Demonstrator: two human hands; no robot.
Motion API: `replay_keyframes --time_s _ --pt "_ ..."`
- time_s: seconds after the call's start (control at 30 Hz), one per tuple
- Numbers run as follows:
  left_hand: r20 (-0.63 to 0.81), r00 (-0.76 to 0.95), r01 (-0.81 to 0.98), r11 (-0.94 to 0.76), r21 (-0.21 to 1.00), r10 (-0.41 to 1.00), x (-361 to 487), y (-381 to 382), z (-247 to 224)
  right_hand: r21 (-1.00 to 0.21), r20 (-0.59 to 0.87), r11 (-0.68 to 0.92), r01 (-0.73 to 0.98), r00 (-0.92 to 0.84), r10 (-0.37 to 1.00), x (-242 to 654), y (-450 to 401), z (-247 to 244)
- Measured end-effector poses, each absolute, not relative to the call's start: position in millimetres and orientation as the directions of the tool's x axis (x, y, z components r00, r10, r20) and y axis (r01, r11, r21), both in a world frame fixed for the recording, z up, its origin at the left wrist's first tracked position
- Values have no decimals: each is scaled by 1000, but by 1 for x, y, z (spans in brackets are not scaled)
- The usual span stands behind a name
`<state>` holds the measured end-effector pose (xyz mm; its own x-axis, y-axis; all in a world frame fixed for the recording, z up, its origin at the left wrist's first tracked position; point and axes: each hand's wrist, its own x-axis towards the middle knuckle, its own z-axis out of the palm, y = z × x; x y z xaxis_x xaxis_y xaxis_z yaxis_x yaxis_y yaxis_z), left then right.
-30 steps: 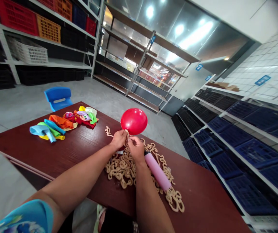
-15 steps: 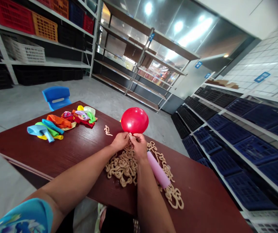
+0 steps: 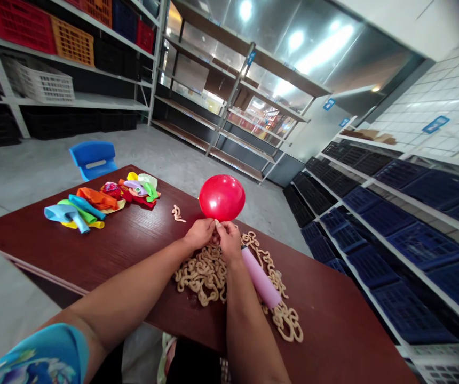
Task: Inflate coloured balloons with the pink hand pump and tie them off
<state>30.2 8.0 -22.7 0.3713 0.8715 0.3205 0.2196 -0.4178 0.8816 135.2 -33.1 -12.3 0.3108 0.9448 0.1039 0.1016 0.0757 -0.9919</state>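
An inflated red balloon (image 3: pixel 222 197) stands just beyond my fingertips, its neck end toward me. My left hand (image 3: pixel 200 233) and my right hand (image 3: pixel 229 238) meet at that end, both closed in a pinch; the neck itself is mostly hidden by the fingers. Below my hands lies a heap of tan, curly rubbery strands (image 3: pixel 204 274), perhaps uninflated long balloons. To the right of my right forearm, a pink cylinder (image 3: pixel 262 280) rests on more of these strands.
Flat balloons in several colours (image 3: pixel 81 208) lie on the left of the dark red table (image 3: pixel 333 320). A small tan curl (image 3: pixel 178 213) sits near the far edge. Behind are a blue chair (image 3: pixel 92 159) and shelves with crates (image 3: pixel 417 250).
The fingers of both hands have shifted slightly at the balloon's neck. The balloon stays in nearly the same place.
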Motion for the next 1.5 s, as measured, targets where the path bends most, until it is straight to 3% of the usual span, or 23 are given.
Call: replay_keyframes --time_s 0.2,0.33,0.43,0.63,0.9,1.1,1.33,1.5 --pt "203 436 -6 -223 975 877 34 4 -22 -884 355 125 451 472 807 134 -33 -17" --pt "117 457 -91 -84 992 882 34 4 -20 -777 504 221 589 372 779 134 -37 -11" --pt "92 391 -81 -66 995 916 32 7 -19 -806 472 287 518 269 840 135 -38 -8" --pt "80 422 -97 -43 994 903 34 8 -22 -964 241 184 194 330 913 138 -33 -12" --pt "117 406 140 -189 972 906 30 14 -28 -980 190 159 123 314 930 141 -31 -16" --pt "104 433 124 -174 977 895 31 13 -29 -959 227 165 232 270 936 141 -30 -21" --pt "122 529 148 -233 961 840 30 7 -19 -852 421 147 503 489 764 148 -26 -25" --pt "40 708 -13 -43 999 705 28 -1 -10 -815 476 136 563 517 711 149 -30 -19"
